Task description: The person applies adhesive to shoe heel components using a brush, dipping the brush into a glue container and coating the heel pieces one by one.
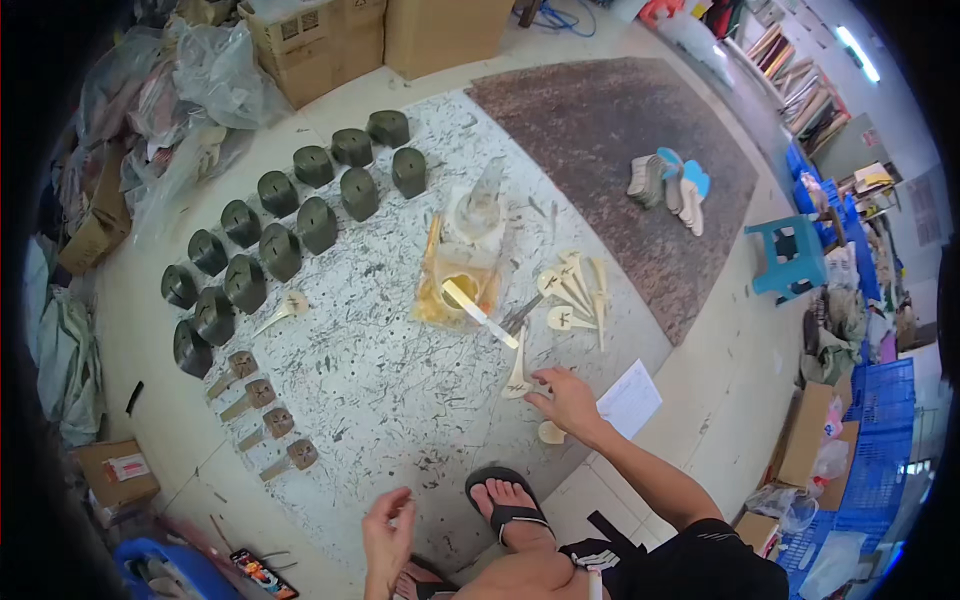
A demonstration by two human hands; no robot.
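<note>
Right forearm (657, 478) outstretched diagonally, right grip (568, 402) half-spread; left grip (388, 525) low, loosely curled.

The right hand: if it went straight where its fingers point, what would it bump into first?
Probably the cream paddle-shaped piece just left of the right hand, though this view doesn't show clearly whether the hand would touch it or pass above.

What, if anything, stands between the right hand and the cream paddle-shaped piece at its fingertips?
Nothing visible: the right hand has its fingers right by the wide end of the cream piece. The white strip lies by the narrow end, away from them.
</note>
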